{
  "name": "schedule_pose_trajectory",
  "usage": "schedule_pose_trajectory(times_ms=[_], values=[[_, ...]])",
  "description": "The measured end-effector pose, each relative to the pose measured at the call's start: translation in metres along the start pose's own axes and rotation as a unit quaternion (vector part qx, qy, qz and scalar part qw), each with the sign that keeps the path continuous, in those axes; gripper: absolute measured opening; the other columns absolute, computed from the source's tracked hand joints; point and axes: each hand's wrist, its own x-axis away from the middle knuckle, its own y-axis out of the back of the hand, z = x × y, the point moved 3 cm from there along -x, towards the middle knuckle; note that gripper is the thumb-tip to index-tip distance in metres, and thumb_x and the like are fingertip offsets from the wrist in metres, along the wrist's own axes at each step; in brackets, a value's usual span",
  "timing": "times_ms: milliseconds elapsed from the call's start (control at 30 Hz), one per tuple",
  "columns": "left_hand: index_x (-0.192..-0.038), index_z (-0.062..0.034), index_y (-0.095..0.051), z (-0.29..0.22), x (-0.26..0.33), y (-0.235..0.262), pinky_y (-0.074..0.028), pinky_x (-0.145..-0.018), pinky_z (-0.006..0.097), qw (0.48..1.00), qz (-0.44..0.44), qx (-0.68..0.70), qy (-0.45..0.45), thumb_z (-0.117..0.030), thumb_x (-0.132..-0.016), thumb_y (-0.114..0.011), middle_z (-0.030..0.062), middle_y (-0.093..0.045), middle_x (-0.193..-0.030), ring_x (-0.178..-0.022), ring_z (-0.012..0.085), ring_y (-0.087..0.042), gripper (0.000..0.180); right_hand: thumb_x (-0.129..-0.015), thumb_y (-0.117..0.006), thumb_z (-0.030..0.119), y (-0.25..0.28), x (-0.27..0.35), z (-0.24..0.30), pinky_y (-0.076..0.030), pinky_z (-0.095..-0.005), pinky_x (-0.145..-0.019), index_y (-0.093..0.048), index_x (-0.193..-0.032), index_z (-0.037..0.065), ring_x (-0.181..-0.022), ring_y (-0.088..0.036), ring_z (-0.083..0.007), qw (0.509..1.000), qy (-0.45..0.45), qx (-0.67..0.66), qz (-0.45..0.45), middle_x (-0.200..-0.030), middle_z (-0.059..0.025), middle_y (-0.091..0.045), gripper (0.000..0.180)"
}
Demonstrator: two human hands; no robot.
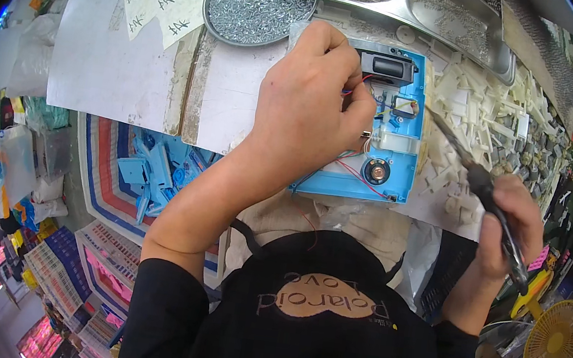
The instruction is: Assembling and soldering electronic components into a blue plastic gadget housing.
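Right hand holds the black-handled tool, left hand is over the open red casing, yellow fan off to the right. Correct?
One slip: the open casing is light blue, not red, as the head view shows. The right hand does hold the black-handled tool, the left hand is over the casing, and the yellow fan is off to the right.

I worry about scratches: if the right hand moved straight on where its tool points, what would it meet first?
The tool in the right hand would probably meet the blue casing first, at its right rim; height is unclear, so it may pass above.
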Motion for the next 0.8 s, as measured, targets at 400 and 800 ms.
schedule_pose_trajectory(times_ms=[400, 800], values=[[-0.082, 0.0056, -0.058, -0.009, -0.002, -0.008, -0.047, -0.072, 0.035, 0.999, 0.033, -0.019, 0.006, 0.0, -0.08, -0.067, 0.016, -0.056, -0.095, -0.081, 0.0271, -0.058, 0.011, -0.093, -0.063, 0.009, 0.286, 0.159, 0.026, -0.043, -0.0236, -0.068, -0.066, -0.1, 0.001, -0.075, -0.054, -0.008, 0.806, -0.118, 0.149, -0.561, -0.091, -0.001, -0.062, 0.011], [-0.077, 0.0003, -0.058, -0.008, -0.002, -0.008, -0.045, -0.064, 0.034, 0.999, 0.028, -0.023, 0.024, -0.003, -0.078, -0.066, 0.0134, -0.056, -0.088, -0.073, 0.0252, -0.056, 0.008, -0.095, -0.07, 0.028, 0.338, 0.166, -0.095, -0.05, -0.0295, -0.074, -0.065, -0.123, 0.009, -0.083, -0.06, -0.014, 0.792, -0.258, -0.037, -0.552, -0.105, -0.0081, -0.067, 0.034]])
